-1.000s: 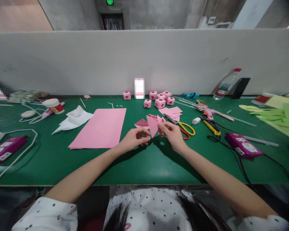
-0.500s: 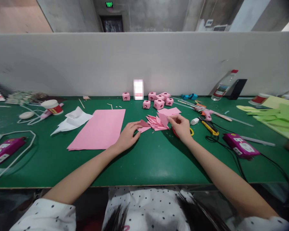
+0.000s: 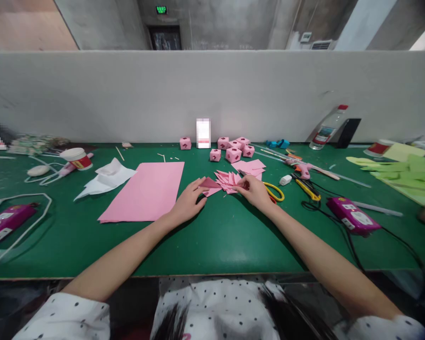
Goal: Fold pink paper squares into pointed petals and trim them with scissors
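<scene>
My left hand (image 3: pixel 189 200) rests low over the table, its fingers closed on a folded piece of pink paper (image 3: pixel 211 184). Just right of that lies a heap of small pointed pink paper pieces (image 3: pixel 227 180). At the heap's right side my right hand (image 3: pixel 255 191) has thumb and fingers pinched together on a pink paper piece, mostly hidden by the fingers. Behind this hand lie flat pink paper pieces (image 3: pixel 250 166). Scissors with yellow and red handles (image 3: pixel 276 191) lie right beside it.
Several pink paper cubes (image 3: pixel 233 155) stand at the back by a phone (image 3: pixel 203 133). Large pink sheets (image 3: pixel 145 191) lie left. To the right are a white block (image 3: pixel 285 180), a yellow cutter (image 3: pixel 307 188), a pink glue gun (image 3: pixel 304 170) and a purple power strip (image 3: pixel 353 215).
My right hand has moved left and slightly down, off the scissors and onto the heap; the pink piece it held up no longer shows raised. My left hand stays nearly still.
</scene>
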A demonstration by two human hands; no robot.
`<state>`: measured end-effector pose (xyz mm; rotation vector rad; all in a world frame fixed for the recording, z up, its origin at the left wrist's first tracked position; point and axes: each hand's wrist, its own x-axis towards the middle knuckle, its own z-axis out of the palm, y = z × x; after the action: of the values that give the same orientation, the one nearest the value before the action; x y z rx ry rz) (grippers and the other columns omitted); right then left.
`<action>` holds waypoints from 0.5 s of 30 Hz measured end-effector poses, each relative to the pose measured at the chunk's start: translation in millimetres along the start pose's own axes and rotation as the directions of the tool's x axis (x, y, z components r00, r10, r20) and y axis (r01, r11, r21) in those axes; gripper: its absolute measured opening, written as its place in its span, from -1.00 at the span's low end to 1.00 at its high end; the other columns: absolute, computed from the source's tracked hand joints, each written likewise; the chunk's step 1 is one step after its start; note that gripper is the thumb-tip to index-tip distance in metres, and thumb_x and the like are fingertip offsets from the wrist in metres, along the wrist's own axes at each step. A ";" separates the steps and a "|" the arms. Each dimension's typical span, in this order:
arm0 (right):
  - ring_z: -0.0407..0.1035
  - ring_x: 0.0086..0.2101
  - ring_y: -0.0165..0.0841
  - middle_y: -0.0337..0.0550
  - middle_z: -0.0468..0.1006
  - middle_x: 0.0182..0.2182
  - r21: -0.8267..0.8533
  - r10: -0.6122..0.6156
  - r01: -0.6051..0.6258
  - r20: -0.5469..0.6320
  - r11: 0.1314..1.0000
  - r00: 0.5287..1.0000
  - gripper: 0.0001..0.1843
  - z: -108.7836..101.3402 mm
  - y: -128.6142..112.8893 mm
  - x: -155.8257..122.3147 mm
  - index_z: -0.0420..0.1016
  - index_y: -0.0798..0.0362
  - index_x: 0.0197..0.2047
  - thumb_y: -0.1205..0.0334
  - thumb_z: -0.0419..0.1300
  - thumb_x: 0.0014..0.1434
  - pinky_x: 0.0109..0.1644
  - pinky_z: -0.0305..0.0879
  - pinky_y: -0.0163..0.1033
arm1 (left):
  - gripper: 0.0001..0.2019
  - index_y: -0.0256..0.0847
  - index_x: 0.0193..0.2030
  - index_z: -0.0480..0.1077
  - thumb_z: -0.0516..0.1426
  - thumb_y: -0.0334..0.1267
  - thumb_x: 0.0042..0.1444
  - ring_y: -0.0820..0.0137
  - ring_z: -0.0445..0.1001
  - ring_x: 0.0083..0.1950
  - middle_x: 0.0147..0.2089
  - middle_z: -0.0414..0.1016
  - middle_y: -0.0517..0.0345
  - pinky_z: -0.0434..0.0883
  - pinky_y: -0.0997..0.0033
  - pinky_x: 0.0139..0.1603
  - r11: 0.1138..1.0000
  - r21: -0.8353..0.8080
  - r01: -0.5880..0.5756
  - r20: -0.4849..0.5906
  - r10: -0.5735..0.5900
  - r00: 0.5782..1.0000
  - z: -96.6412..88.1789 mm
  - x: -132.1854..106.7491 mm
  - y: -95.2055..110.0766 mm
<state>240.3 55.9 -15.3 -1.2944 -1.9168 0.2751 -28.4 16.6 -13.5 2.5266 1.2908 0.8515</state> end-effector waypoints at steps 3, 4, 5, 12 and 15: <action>0.37 -0.35 -0.26 -0.12 0.51 -0.39 -0.001 -0.108 0.108 -0.050 0.994 0.993 -0.75 5.5 -12.9 -4.5 0.42 0.06 -0.33 0.04 0.25 0.16 -0.27 0.28 -0.20 | -0.69 -0.24 0.07 0.40 0.01 -0.33 0.22 0.19 0.05 0.44 0.43 0.08 -0.07 0.12 0.04 0.40 1.000 -0.009 0.004 0.046 -0.003 0.999 0.9 0.1 -1.8; 0.38 -0.31 -0.24 -0.10 0.52 -0.36 -0.006 -0.137 0.137 -0.062 0.991 0.989 -0.79 7.6 -19.4 -7.5 0.43 0.06 -0.30 0.08 0.19 0.22 -0.22 0.30 -0.17 | -0.70 -0.24 0.06 0.40 0.01 -0.33 0.22 0.20 0.06 0.44 0.43 0.07 -0.07 0.13 0.06 0.39 1.000 -0.013 0.001 0.053 -0.001 0.999 1.0 0.0 -1.7; 0.38 -0.25 -0.22 -0.08 0.53 -0.32 -0.013 -0.169 0.169 -0.065 0.986 0.983 -0.81 10.4 -26.2 -10.8 0.45 0.06 -0.25 0.12 0.12 0.27 -0.16 0.32 -0.14 | -0.71 -0.24 0.04 0.41 0.01 -0.32 0.23 0.20 0.06 0.44 0.43 0.06 -0.08 0.15 0.08 0.39 1.000 -0.016 -0.004 0.055 0.005 0.998 1.0 -0.3 -1.3; 0.07 0.20 0.00 0.07 0.36 0.16 -0.307 -0.313 0.318 0.066 0.897 0.948 -0.49 40.6 -48.5 -23.9 0.28 0.06 0.26 0.16 0.11 0.26 0.23 0.13 0.17 | -0.67 -0.24 0.10 0.39 0.02 -0.32 0.23 0.17 0.08 0.43 0.46 -0.04 -0.15 0.15 0.03 0.37 0.999 -0.010 -0.036 0.099 0.036 0.994 0.7 -2.6 4.0; 0.01 0.23 0.05 0.09 0.29 0.22 -0.344 -0.303 0.327 0.124 0.880 0.945 -0.48 46.6 -44.7 -22.6 0.28 0.06 0.27 0.16 0.10 0.26 0.20 0.16 0.23 | -0.67 -0.24 0.11 0.39 0.02 -0.32 0.23 0.17 0.06 0.44 0.45 -0.04 -0.15 0.12 0.02 0.39 0.999 -0.005 -0.036 0.100 0.037 0.994 0.8 -2.9 4.3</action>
<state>180.4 27.3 -31.9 -1.1800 -2.2726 -0.2157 -26.3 11.8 -13.5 2.5620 1.2153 0.7228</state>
